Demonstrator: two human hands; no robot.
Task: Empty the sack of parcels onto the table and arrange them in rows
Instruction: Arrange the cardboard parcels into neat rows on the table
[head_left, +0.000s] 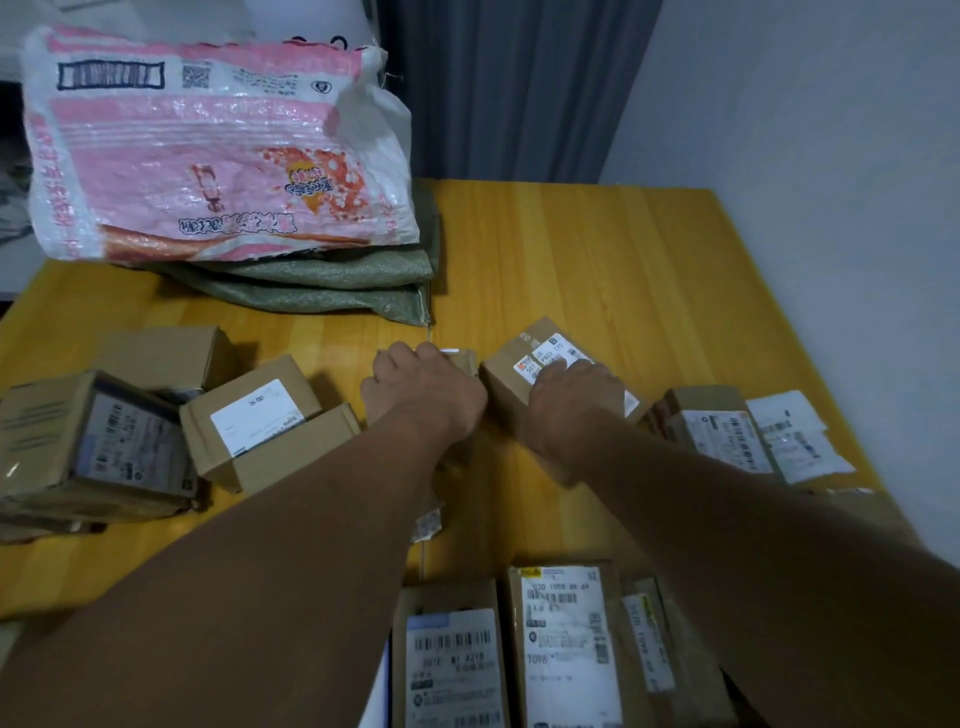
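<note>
Cardboard parcels with white labels lie scattered on the yellow wooden table (597, 260). My left hand (423, 392) grips a small brown parcel (462, 361) near the table's middle; the hand hides most of it. My right hand (574, 402) grips a tilted labelled parcel (524, 358) just to the right. A pink and white woven sack (208, 145) stands at the back left on folded green sacks (322, 283). Three labelled parcels (563, 649) lie side by side at the near edge.
A cluster of boxes (249, 415) sits at the left, with a larger taped box (98, 447) beside it. More parcels and a white mailer (795, 436) lie at the right edge. A grey curtain (509, 88) and a white wall stand behind the table.
</note>
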